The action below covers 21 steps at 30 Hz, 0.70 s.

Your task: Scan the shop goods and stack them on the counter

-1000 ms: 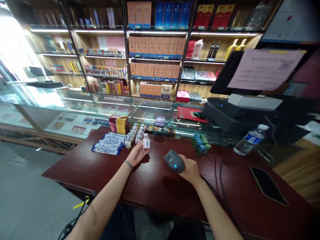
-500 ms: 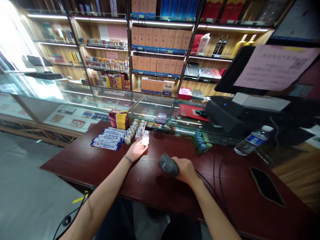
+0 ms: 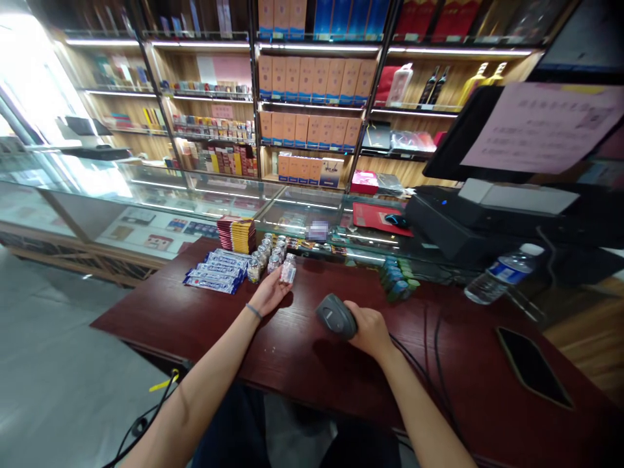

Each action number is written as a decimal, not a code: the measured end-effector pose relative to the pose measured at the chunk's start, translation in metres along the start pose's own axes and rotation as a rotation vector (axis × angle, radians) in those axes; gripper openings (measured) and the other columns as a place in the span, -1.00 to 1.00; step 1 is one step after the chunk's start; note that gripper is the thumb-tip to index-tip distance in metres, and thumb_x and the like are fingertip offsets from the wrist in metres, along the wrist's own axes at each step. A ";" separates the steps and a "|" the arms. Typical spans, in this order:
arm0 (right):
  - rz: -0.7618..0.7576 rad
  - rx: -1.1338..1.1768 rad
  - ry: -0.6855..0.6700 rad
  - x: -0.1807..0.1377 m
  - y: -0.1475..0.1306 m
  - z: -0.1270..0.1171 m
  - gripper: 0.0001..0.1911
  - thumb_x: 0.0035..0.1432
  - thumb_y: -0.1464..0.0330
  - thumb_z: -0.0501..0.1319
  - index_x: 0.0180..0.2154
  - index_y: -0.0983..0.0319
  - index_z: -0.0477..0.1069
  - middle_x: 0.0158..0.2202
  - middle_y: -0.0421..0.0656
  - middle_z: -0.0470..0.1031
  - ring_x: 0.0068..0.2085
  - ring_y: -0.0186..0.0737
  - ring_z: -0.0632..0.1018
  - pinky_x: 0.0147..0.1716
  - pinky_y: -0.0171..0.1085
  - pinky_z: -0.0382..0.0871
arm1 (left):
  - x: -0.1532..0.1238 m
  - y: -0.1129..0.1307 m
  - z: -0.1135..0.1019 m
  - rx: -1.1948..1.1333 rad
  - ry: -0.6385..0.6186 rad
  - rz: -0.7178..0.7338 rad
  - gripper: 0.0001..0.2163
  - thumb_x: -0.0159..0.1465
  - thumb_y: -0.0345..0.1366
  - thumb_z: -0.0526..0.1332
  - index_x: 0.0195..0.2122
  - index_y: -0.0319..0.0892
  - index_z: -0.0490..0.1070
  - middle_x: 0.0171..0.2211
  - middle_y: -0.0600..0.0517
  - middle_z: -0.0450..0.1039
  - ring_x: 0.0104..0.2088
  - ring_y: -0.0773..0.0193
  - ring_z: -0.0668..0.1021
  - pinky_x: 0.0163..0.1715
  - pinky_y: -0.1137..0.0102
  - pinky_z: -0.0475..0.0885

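Note:
My left hand (image 3: 273, 294) is closed around a small clear jar (image 3: 288, 269) with a pale label, holding it just above the dark red table (image 3: 195, 325). Right behind it stand rows of similar small jars (image 3: 258, 260) with silvery lids. In my right hand (image 3: 369, 328) is a dark grey barcode scanner (image 3: 336, 316), its head pointing left toward the jar; a black cable trails from it. Blue-and-white sachets (image 3: 217, 270) lie fanned out left of the jars. Behind them rises a stack of red and yellow packets (image 3: 236, 234).
Green and blue small packs (image 3: 397, 279) sit near the table's back edge. To the right are a water bottle (image 3: 504, 273), a phone (image 3: 533, 367) and a monitor with a pink sheet (image 3: 546, 130). A glass display counter (image 3: 205, 198) runs behind the table.
The bright glow on the jar in my left hand is gone, so its label shows. The whole view has shifted slightly; both hands keep their grip.

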State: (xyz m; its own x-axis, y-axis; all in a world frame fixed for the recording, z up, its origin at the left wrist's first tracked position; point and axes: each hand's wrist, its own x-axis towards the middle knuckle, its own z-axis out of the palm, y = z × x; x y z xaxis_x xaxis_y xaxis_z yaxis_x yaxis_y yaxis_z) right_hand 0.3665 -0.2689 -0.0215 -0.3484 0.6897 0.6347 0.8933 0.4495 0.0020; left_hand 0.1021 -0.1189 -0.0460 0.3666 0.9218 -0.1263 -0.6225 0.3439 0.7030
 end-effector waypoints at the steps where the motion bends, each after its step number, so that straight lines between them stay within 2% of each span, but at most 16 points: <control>1: 0.004 -0.005 0.009 -0.001 0.001 0.001 -0.60 0.03 0.39 0.09 -0.04 0.32 0.33 -0.46 -0.13 0.57 -0.47 -0.14 0.60 -0.45 -0.27 0.30 | -0.002 0.001 0.001 -0.004 -0.017 0.015 -0.83 0.31 -0.22 0.26 -0.16 -0.19 0.47 -0.23 -0.02 0.54 -0.30 0.33 0.56 -0.16 0.36 0.51; 6: 0.040 -0.004 0.051 -0.006 0.009 0.005 -0.60 0.06 0.36 0.10 -0.04 0.33 0.34 -0.48 -0.15 0.56 -0.49 -0.14 0.60 -0.47 -0.27 0.31 | -0.012 0.006 0.005 0.065 -0.105 0.123 -0.62 0.15 -0.33 0.41 -0.02 -0.13 0.41 -0.11 0.01 0.53 -0.21 0.30 0.58 -0.09 0.29 0.51; 10: 0.075 -0.010 0.065 -0.009 0.015 0.005 -0.59 0.06 0.35 0.11 -0.03 0.33 0.33 -0.49 -0.15 0.56 -0.50 -0.13 0.60 -0.48 -0.27 0.31 | -0.013 0.008 0.013 0.235 -0.060 0.317 -0.52 0.08 -0.28 0.46 0.02 -0.15 0.40 -0.09 0.00 0.52 -0.14 0.26 0.57 -0.04 0.31 0.46; 14: 0.095 -0.026 0.092 -0.009 0.019 0.003 -0.59 0.06 0.33 0.11 -0.03 0.32 0.33 -0.49 -0.15 0.56 -0.52 -0.14 0.59 -0.50 -0.28 0.31 | -0.014 0.016 0.016 0.555 0.104 0.571 -0.53 0.07 -0.21 0.44 -0.02 -0.20 0.41 -0.13 -0.04 0.53 -0.13 0.19 0.58 -0.02 0.27 0.45; 18: 0.110 -0.025 0.098 -0.009 0.019 0.001 -0.60 0.06 0.32 0.12 -0.04 0.30 0.34 -0.49 -0.15 0.57 -0.51 -0.13 0.60 -0.49 -0.28 0.31 | -0.024 0.025 0.001 0.886 0.332 0.839 -0.58 0.15 -0.16 0.37 0.00 -0.19 0.40 -0.05 -0.09 0.48 -0.07 0.15 0.55 -0.03 0.26 0.45; 21: 0.115 -0.014 0.100 -0.009 0.018 0.001 -0.61 0.07 0.29 0.14 -0.05 0.30 0.36 -0.49 -0.15 0.57 -0.50 -0.12 0.61 -0.48 -0.28 0.32 | -0.034 0.024 -0.014 1.077 0.441 0.869 -0.52 0.15 -0.16 0.36 0.07 -0.16 0.34 0.00 -0.10 0.44 -0.05 0.15 0.54 -0.03 0.26 0.46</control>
State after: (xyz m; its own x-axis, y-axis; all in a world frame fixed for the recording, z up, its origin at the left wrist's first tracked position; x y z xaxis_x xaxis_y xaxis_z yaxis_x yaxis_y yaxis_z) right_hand 0.3853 -0.2663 -0.0278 -0.2138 0.6759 0.7053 0.9298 0.3623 -0.0654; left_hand 0.0650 -0.1399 -0.0342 -0.2104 0.8124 0.5439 0.3507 -0.4566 0.8176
